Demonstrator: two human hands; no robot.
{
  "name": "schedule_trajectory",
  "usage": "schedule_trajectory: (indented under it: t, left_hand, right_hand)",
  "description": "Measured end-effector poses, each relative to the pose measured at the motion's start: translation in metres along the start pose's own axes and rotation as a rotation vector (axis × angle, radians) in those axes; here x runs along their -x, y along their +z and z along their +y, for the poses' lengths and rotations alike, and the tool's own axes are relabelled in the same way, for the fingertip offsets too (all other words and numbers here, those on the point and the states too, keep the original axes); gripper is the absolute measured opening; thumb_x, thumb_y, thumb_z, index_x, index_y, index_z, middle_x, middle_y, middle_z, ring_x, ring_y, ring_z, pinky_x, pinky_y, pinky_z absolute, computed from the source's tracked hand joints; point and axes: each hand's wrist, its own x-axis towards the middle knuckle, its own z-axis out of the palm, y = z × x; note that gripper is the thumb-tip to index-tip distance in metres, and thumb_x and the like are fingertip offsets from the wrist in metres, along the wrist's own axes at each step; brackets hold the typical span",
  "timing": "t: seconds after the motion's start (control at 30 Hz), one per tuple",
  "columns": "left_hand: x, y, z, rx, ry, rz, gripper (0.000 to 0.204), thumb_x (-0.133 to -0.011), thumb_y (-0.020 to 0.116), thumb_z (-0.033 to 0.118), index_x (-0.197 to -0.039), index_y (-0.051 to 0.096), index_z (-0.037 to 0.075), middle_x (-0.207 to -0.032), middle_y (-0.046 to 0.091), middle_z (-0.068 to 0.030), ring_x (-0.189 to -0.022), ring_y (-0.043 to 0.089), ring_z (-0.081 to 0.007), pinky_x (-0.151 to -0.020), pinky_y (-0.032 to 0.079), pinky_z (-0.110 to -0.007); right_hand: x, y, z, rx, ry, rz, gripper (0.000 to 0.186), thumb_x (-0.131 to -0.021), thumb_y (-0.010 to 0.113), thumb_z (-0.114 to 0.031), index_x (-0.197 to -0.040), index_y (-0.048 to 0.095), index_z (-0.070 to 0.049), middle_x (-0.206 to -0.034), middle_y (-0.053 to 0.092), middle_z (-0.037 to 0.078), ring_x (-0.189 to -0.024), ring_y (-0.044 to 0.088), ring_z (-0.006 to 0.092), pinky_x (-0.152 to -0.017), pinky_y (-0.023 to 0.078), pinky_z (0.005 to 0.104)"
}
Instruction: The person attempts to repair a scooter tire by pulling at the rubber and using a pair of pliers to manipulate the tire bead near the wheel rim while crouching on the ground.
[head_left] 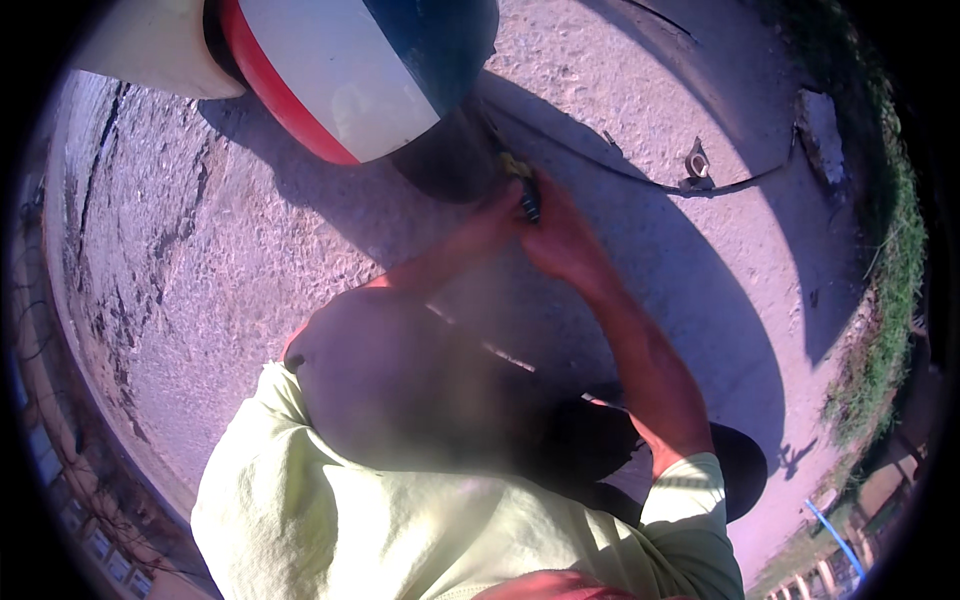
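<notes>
Both hands meet beside a dark wheel (440, 160), under the rounded bodywork (350, 85) striped red, white and blue. Between them is a small dark ridged fitting (530, 203) with a yellow piece (514, 165) at its far end. My right hand (552, 232) is closed around the fitting. From the left, my left hand (500, 212) comes up against it, closed, its fingertips mostly hidden. Whether the fitting touches the wheel cannot be made out.
A thin black hose (640, 180) curves over the rough ground to the right, past a small ring-shaped metal piece (697, 163). Farther right lie a pale stone block (820, 135) and a grass strip (870, 370). A blue pipe (836, 538) shows at lower right.
</notes>
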Motion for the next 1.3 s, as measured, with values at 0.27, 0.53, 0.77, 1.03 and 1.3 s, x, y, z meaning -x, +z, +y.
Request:
schedule_trajectory:
  t: [0.27,0.53,0.77,1.03,1.3]
  left_hand:
    - [-0.006,0.012,-0.004,0.022,0.005,-0.005,0.064,-0.108,0.049,0.042,-0.157,0.027,0.007,-0.151,0.045,-0.0104,-0.14,0.044,-0.0243,-0.115,0.036,-0.043]
    - [0.006,-0.011,0.011,-0.059,-0.036,-0.183,0.065,-0.108,0.048,0.042,-0.155,0.028,0.003,-0.143,0.053,-0.0126,-0.13,0.055,-0.0249,-0.103,0.047,-0.042]
    - [0.003,-0.022,0.007,-0.072,-0.042,-0.161,0.064,-0.108,0.049,0.042,-0.155,0.028,0.003,-0.142,0.055,-0.0139,-0.128,0.058,-0.026,-0.1,0.051,-0.043]
    - [-0.003,-0.002,-0.006,-0.037,-0.067,0.064,0.062,-0.108,0.049,0.04,-0.157,0.027,0.008,-0.149,0.047,-0.0143,-0.137,0.05,-0.0281,-0.109,0.047,-0.047]
    - [-0.016,-0.039,-0.028,0.005,0.003,-0.095,0.058,-0.109,0.051,0.023,-0.158,0.026,0.006,-0.148,0.048,-0.0143,-0.135,0.051,-0.0238,-0.113,0.043,-0.04]
  right_hand:
    - [-0.005,-0.024,0.057,-0.238,0.123,-0.294,0.047,-0.094,0.061,-0.022,-0.137,0.056,-0.003,-0.124,0.069,0.017,-0.113,0.067,0.032,-0.097,0.051,0.0404]
    - [-0.037,-0.017,0.159,-1.054,0.399,-0.777,0.065,-0.095,0.058,-0.032,-0.151,0.042,-0.002,-0.132,0.061,0.021,-0.111,0.065,0.0304,-0.072,0.053,0.0301]
    - [-0.033,-0.021,0.134,-1.241,0.382,-0.836,0.067,-0.094,0.063,-0.033,-0.149,0.042,-0.001,-0.135,0.06,0.02,-0.115,0.065,0.0295,-0.083,0.057,0.0379]
    - [-0.017,-0.049,0.051,-0.447,0.286,-0.634,0.048,-0.096,0.065,-0.027,-0.135,0.057,0.001,-0.128,0.068,0.014,-0.114,0.068,0.0245,-0.09,0.056,0.0412]
    - [-0.008,-0.019,0.016,-0.044,0.001,-0.312,0.046,-0.092,0.066,-0.02,-0.134,0.057,-0.005,-0.117,0.068,0.009,-0.106,0.064,0.0183,-0.089,0.053,0.035]
